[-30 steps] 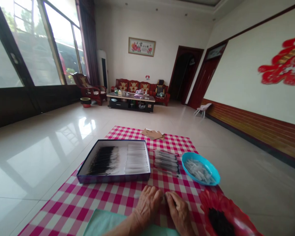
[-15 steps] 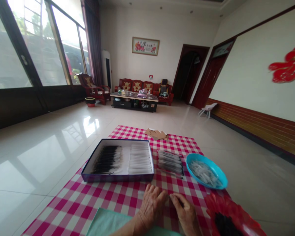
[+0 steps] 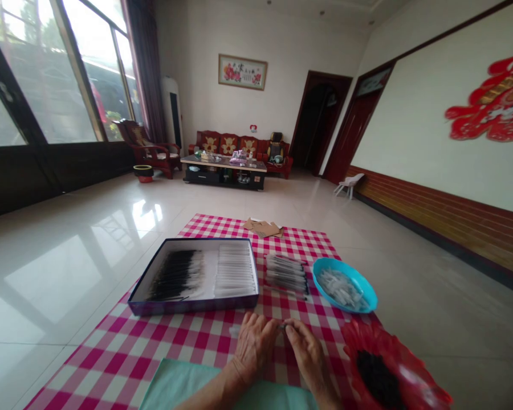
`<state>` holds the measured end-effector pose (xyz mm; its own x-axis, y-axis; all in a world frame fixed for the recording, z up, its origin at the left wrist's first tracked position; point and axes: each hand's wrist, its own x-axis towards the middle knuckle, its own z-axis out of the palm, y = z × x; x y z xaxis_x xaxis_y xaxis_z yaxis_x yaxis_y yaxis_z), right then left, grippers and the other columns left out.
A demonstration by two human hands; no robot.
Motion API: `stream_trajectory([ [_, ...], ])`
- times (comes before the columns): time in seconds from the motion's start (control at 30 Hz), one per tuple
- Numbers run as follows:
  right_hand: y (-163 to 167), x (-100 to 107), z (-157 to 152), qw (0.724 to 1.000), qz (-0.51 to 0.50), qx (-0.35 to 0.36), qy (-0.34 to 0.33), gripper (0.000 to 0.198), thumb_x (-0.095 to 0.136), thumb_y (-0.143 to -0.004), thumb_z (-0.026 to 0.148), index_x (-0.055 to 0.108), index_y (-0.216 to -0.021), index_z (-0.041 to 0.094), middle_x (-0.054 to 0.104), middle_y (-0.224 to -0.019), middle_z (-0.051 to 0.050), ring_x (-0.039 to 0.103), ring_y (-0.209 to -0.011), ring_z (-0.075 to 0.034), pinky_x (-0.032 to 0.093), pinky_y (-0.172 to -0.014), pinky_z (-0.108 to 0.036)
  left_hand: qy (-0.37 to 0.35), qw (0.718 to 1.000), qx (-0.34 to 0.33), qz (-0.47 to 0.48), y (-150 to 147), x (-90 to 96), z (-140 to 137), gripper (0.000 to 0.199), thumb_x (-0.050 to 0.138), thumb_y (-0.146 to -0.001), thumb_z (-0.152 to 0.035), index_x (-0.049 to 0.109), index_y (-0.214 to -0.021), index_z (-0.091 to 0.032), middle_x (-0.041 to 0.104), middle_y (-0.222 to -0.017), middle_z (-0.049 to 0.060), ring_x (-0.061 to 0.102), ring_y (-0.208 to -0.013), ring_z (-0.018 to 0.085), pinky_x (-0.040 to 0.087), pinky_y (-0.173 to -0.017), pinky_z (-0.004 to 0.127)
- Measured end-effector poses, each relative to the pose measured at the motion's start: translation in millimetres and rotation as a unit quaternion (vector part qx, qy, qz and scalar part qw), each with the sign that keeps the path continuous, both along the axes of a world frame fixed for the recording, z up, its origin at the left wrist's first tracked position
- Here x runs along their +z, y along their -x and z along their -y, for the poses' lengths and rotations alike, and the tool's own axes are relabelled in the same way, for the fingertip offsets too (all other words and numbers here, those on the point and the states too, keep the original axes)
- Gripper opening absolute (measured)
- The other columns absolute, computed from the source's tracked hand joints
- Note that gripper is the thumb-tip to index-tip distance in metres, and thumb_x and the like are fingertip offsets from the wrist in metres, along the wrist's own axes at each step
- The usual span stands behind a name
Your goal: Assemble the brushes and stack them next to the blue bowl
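In front of the shallow box [image 3: 192, 305], over the checked cloth [image 3: 111, 341], your left hand [image 3: 254, 341] grips a translucent tube [image 3: 235, 330]; your right hand [image 3: 305, 344] pinches a small dark piece [image 3: 283, 327] (too blurred to name).

white walls [image 3: 280, 94] | glossy tiled floor [image 3: 68, 267], daylight glare [image 3: 143, 219] | windows [image 3: 38, 85] left | red wooden sofa [image 3: 219, 140] | black coffee table [image 3: 216, 176] | framed picture [image 3: 242, 72]
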<state>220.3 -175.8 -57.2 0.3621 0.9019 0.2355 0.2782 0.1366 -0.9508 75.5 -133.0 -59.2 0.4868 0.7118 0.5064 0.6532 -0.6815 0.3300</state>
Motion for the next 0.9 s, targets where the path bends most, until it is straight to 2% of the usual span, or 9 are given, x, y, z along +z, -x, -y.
stream_trajectory([
  [0.07,-0.7,-4.2,-0.4,0.999,0.03,-0.021,0.018,0.035,0.058,-0.077,0.05,0.069,-0.082,0.017,0.073,-0.077,-0.007,0.068,-0.073,-0.023,0.055,-0.064,-0.027,0.001,1.0,-0.002,-0.007,-0.2,-1.8,0.0,0.016,0.041,-0.089,-0.022,0.057,-0.088,-0.025,0.056,-0.074,0.001,0.048,-0.072,0.018,0.032,-0.071,0.033],
  [0.17,-2.1,-7.2,-0.2,0.999,0.033,-0.012,0.025,0.034,0.058,-0.076,0.049,0.069,-0.081,0.017,0.072,-0.074,-0.006,0.067,-0.07,-0.022,0.054,-0.063,-0.027,0.002,1.0,-0.005,-0.012,-0.1,-5.6,0.0,0.016,0.041,-0.089,-0.021,0.056,-0.087,-0.025,0.055,-0.074,0.001,0.048,-0.072,0.019,0.032,-0.072,0.033],
  [0.27,-2.0,-7.0,0.7,1.0,0.0,0.017,0.008,0.03,0.06,-0.077,0.046,0.066,-0.085,0.017,0.071,-0.079,-0.006,0.067,-0.074,-0.022,0.054,-0.067,-0.028,0.006,1.0,-0.011,-0.01,0.4,-7.4,0.0,0.017,0.041,-0.089,-0.019,0.056,-0.09,-0.025,0.055,-0.075,0.001,0.048,-0.073,0.019,0.032,-0.074,0.033],
  [0.33,-1.0,-6.7,1.0,0.999,-0.025,0.041,-0.008,0.03,0.061,-0.077,0.043,0.064,-0.092,0.017,0.071,-0.089,-0.008,0.067,-0.084,-0.023,0.054,-0.073,-0.03,0.009,1.0,-0.017,-0.009,0.7,-6.9,-0.1,0.017,0.041,-0.089,-0.019,0.056,-0.094,-0.025,0.056,-0.076,0.001,0.048,-0.073,0.019,0.032,-0.073,0.033],
  [0.43,0.6,-7.0,0.5,0.999,-0.032,0.03,-0.019,0.035,0.061,-0.077,0.043,0.063,-0.099,0.017,0.07,-0.097,-0.009,0.066,-0.09,-0.024,0.054,-0.076,-0.031,0.005,1.0,-0.017,-0.012,0.6,-5.7,-0.3,0.017,0.041,-0.089,-0.02,0.057,-0.094,-0.025,0.056,-0.075,0.001,0.048,-0.072,0.018,0.032,-0.072,0.033],
  [0.53,1.0,-8.4,-0.6,0.999,0.03,-0.019,0.0,0.03,0.058,-0.079,0.044,0.067,-0.086,0.017,0.072,-0.079,-0.007,0.067,-0.073,-0.021,0.054,-0.065,-0.026,-0.004,1.0,-0.011,-0.015,0.3,-5.6,-0.6,0.017,0.04,-0.09,-0.02,0.057,-0.088,-0.024,0.055,-0.073,0.001,0.048,-0.071,0.018,0.032,-0.072,0.032],
  [0.63,-0.1,-10.2,-1.0,0.998,0.063,-0.021,0.005,0.029,0.057,-0.079,0.045,0.068,-0.08,0.017,0.071,-0.071,-0.005,0.065,-0.066,-0.02,0.053,-0.06,-0.025,-0.009,1.0,-0.01,-0.015,0.1,-6.3,-0.8,0.016,0.042,-0.089,-0.019,0.057,-0.085,-0.023,0.055,-0.073,0.001,0.048,-0.071,0.018,0.032,-0.071,0.032],
  [0.9,0.4,-6.8,2.5,0.998,-0.05,0.048,0.007,0.034,0.062,-0.076,0.045,0.064,-0.096,0.017,0.07,-0.092,-0.009,0.066,-0.085,-0.023,0.053,-0.074,-0.029,-0.006,1.0,-0.025,-0.012,1.8,-5.4,0.2,0.015,0.042,-0.09,-0.021,0.057,-0.092,-0.025,0.056,-0.075,0.001,0.048,-0.072,0.018,0.033,-0.071,0.032],
])
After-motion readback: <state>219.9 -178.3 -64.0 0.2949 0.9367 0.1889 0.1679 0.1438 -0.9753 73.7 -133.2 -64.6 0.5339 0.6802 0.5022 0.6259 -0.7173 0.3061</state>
